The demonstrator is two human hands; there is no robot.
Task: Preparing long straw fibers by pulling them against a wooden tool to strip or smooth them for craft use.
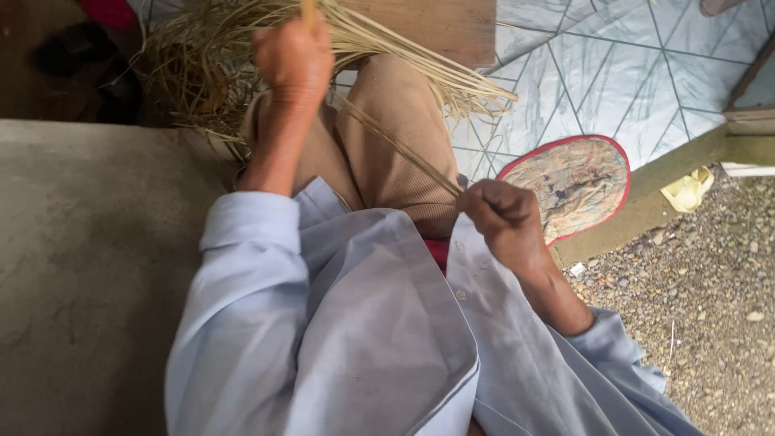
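Head view: left hand (295,58) is gripping the far end of a thin reed strip (395,145), right hand (504,222) is pinching its near end. Strip's stretching taut between them over the knees; pulling unevenly could snap it, I reckon.

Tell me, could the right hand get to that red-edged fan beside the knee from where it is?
Probably yes: the right hand, pinching a strip, sits just beside the fan, nothing between.
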